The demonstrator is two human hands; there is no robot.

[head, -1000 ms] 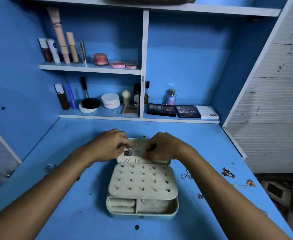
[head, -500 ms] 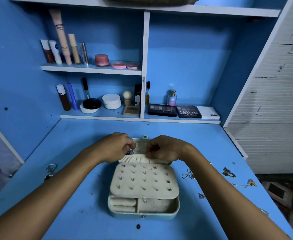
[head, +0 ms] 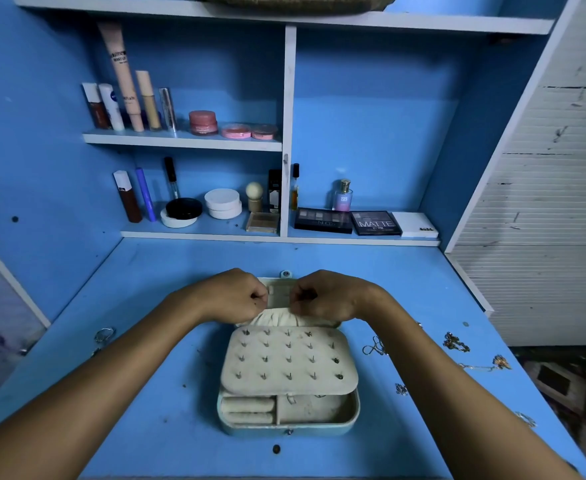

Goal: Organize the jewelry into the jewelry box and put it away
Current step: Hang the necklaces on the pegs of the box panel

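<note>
A pale jewelry box lies open in the middle of the blue desk. Its stud-covered earring panel is folded over the lower tray. Behind it, the raised lid has a gathered cloth pocket. My left hand and my right hand sit side by side at the pocket's top edge, their fingers curled and pinching it. Whatever lies under the fingertips is hidden. Loose jewelry lies on the desk: a silver chain, gold pieces, a small piece and a ring at the left.
Shelves at the back hold make-up tubes, pink jars, eyeshadow palettes and a perfume bottle. A white slatted panel closes off the right side. Another gold piece lies near the desk's right edge.
A small dark sparkly piece, pinched in my left hand a second ago, is no longer in sight. Both hands have drawn closer together at the pocket's edge.
</note>
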